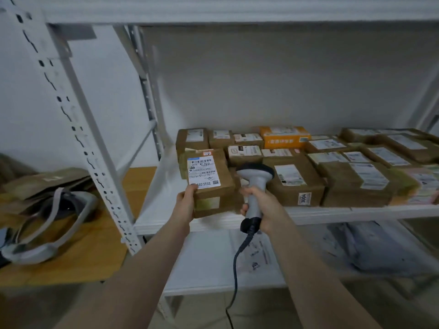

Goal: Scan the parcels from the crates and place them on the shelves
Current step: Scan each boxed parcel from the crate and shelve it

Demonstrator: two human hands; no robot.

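Note:
My left hand (186, 204) grips the near left corner of a brown cardboard parcel (215, 184) with a white shipping label on top. The parcel is at the front of the white shelf (156, 205), beside the other parcels; whether it rests on the shelf I cannot tell. My right hand (263, 207) holds a grey barcode scanner (255, 184) by its handle, just right of the parcel, its dark head toward the boxes. The scanner's cable (236, 264) hangs down.
Several brown labelled parcels (297, 184) and one orange box (283, 137) fill the shelf to the right. The shelf's left part is bare. A perforated upright post (78, 129) stands left. A wooden table (78, 262) holds bags. Soft packages (380, 250) lie on the lower shelf.

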